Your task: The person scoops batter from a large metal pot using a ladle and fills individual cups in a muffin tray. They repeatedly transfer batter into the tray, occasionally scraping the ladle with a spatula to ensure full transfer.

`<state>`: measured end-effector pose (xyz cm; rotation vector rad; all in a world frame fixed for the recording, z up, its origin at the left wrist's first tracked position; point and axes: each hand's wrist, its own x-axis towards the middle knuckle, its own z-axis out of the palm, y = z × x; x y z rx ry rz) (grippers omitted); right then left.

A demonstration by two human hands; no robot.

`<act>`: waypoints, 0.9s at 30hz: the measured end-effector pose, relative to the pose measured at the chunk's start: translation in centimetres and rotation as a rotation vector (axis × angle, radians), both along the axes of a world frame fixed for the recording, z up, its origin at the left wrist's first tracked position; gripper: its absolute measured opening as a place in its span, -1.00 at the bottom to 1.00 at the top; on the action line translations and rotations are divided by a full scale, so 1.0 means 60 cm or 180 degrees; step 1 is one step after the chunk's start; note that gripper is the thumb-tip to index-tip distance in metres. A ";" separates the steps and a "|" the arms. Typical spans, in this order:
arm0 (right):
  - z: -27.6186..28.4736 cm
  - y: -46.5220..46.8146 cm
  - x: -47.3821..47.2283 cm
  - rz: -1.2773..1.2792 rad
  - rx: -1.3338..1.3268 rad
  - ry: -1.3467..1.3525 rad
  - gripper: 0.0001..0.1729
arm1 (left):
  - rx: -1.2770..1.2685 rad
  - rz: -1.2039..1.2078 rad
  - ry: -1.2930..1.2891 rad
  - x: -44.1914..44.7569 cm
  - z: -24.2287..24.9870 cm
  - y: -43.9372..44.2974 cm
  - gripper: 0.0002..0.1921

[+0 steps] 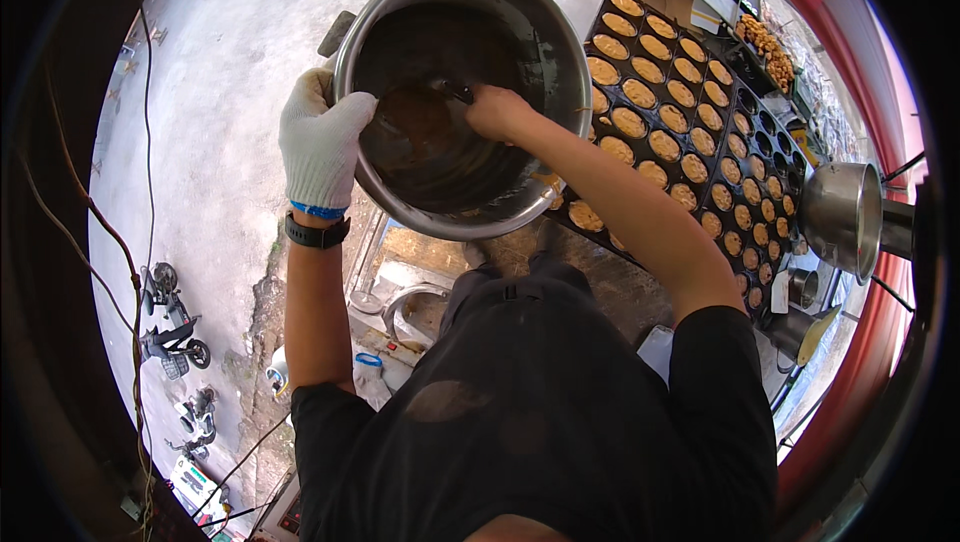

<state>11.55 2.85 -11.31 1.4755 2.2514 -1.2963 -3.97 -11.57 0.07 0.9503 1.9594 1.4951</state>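
Note:
A large stainless steel pot [480,219] hangs in front of me with its mouth turned up toward me. My left hand [322,141], in a white knit glove, grips its left rim with the thumb over the edge. My bare right hand [499,113] reaches inside, closed around the dark handle of a utensil [455,90]. The utensil's working end is hard to make out in the shadow. A brownish patch [412,122] shows on the pot's inner surface. To the right, a black mould pan [656,111] carries rows of round cups filled with tan batter.
Another metal pot [838,221] stands at the mould pans' right end, with smaller metal vessels [802,288] below it. A heap of browned food pieces [765,51] lies at the upper right. A faucet-like curved metal piece [412,302] and loose cables [82,193] are at left.

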 end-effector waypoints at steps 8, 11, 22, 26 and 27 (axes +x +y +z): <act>-0.186 -0.060 -0.018 0.0287 -0.0286 0.0538 -0.75 | -0.0279 -0.0452 0.0032 0.055 0.032 0.062 -0.62; -0.129 -0.068 -0.008 -0.1372 -0.1974 0.1398 -0.72 | -0.0393 -0.0490 -0.0045 0.073 0.043 0.081 -0.61; -0.207 -0.054 0.028 -0.0889 -0.2455 0.2620 -0.69 | -0.0721 -0.0743 0.0195 0.124 0.054 0.132 -0.64; -0.132 -0.039 0.038 -0.1474 -0.3562 0.2089 -0.70 | -0.0777 -0.0718 0.0216 0.129 0.053 0.130 -0.65; -0.144 -0.034 0.036 -0.1529 -0.3733 0.2153 -0.71 | -0.0779 -0.0735 0.0213 0.130 0.052 0.133 -0.64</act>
